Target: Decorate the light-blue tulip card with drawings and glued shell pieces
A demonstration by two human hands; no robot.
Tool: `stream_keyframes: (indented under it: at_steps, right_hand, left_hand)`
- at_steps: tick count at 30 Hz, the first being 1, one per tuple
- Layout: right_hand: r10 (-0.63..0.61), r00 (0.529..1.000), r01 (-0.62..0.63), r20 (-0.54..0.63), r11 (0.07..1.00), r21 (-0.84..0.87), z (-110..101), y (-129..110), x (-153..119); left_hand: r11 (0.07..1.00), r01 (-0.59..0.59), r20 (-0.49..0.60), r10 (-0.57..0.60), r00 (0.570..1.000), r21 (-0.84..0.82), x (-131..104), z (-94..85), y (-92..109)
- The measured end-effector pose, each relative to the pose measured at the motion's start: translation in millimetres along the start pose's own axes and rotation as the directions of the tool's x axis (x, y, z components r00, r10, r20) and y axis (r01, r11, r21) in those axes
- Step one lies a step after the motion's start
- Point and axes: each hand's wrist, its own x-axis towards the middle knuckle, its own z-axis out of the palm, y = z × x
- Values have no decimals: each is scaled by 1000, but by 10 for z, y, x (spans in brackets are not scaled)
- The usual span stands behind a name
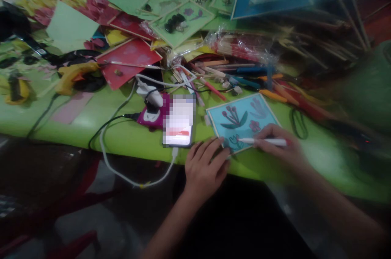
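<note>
Blue card (244, 124): flat near the close edge of the green table (324, 155), slightly turned; center of the dial used here, twelve o'clock toward the far side. Bears flower drawings, one a bare outline in its lower left part.
Pen (277, 141): white with a red end, held over the card, tip at the outlined flower.
Right hand (284, 151): at four o'clock, thumb and fingers pinched narrowly around the pen.
Left hand (206, 165): between seven and eight o'clock, palm down, fingers loosely extended, fingertips at the card's edge; nothing seen gripped.
Black loop (298, 124): at three o'clock, near the card.
Phone (180, 122): at nine o'clock, screen lit, white cable (131, 182) at its near end.
Socket block (152, 117): purple, just beyond the phone.
Glue gun (75, 73): yellow, between nine and ten o'clock, well apart.
Red card (130, 61): at ten o'clock.
Green card (181, 25): at eleven o'clock, dark pieces upon it.
</note>
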Motion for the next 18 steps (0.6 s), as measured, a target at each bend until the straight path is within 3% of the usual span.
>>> stream_keyframes:
  at_steps: [7,18]
  right_hand:
    - [-3,999,3,40,1000,-12,-12,0,-6]
    - [-2,1000,3,11,1000,-16,14,17,7]
  left_hand:
    - [1000,1,1,-1,1000,1,-6,-2,-3]
    - [1000,-3,2,3,1000,-5,-2,4,-8]
